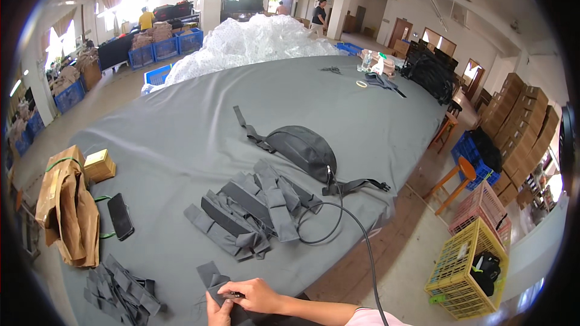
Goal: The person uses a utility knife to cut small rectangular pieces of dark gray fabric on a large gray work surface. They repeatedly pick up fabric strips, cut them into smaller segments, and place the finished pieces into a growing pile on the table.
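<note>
At the near edge of the table, my left hand [218,312] pinches a dark grey folded fabric strip [211,274]. My right hand [258,297] is closed around a small dark slim tool [234,294], pressed close to the strip; its exact kind is hard to make out. Just beyond my hands lies a pile of similar grey fabric strips [254,208]. A second bundle of strips [122,293] is to the left of my hands. Past the larger pile rests a black waist bag [302,148] with its straps and buckle spread out.
A black cable [367,238] loops across the table's right side. A phone [121,216], a brown paper bag [71,211] and a yellow box [99,165] sit at left. Yellow crate [468,265] and stool [462,172] stand right; bubble wrap [260,39] is heaped behind.
</note>
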`<state>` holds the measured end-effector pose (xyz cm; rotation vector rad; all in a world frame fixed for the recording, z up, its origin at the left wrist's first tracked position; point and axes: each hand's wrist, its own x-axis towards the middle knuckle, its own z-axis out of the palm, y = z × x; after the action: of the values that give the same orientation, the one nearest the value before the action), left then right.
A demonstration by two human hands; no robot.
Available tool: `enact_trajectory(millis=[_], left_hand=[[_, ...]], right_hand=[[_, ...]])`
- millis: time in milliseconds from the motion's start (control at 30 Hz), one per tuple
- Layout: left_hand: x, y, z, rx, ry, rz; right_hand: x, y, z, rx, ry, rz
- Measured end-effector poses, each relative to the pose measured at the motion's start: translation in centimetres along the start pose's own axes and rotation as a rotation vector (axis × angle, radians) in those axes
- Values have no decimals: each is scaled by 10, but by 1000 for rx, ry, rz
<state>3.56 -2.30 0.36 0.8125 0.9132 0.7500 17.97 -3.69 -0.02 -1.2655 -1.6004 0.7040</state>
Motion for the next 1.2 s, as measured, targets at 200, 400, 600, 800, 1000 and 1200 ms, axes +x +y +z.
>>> enact_trajectory(millis=[200,400,600,800,1000,1200], left_hand=[[-4,13,5,82,18,40],[2,0,-12,-83,37,34],[-2,12,6,-105,60,-21],[-1,13,-5,-96,109,7],[-4,19,-6,-168,44,-89],[-9,16,-14,-230,67,-89]], right_hand=[[3,2,3,-30,-84,109],[3,-15,-3,-131,27,80],[4,-13,-13,-89,-45,223],[11,-18,-12,-119,25,100],[-5,-3,-8,-94,133,101],[-1,-1,-15,-274,101,-48]])
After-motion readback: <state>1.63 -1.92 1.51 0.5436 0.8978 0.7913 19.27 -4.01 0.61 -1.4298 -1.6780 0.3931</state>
